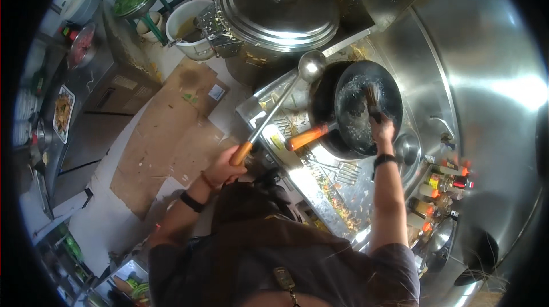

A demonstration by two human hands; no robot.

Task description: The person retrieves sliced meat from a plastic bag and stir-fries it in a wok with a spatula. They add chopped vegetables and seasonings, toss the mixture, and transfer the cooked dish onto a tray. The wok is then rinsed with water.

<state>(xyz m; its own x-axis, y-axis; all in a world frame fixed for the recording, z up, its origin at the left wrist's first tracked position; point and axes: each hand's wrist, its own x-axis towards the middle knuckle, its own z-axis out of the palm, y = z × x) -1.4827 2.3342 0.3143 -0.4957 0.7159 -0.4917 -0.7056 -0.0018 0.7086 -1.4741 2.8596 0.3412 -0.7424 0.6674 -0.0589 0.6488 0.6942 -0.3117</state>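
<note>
My left hand (224,168) is wrapped round the wooden grip of a long steel ladle (280,100). The ladle slants up and away, its round bowl beside the wok's far left side. My right hand (382,131) reaches over the black wok (354,129) and grips a short bristle brush (372,98). Its bristles are down against the wok's inner surface, which looks wet with whitish suds or water. The wok is tilted over a dark round burner opening, and its orange wooden handle (309,136) points left toward me. Neither hand touches that handle.
A lidded steel pot (280,9) stands beyond the stove. Food scraps litter the steel stove top (337,207), where a slotted metal tool (346,173) lies. Several seasoning bottles (434,184) stand right. A white bucket (191,44) and flattened cardboard (166,135) are left.
</note>
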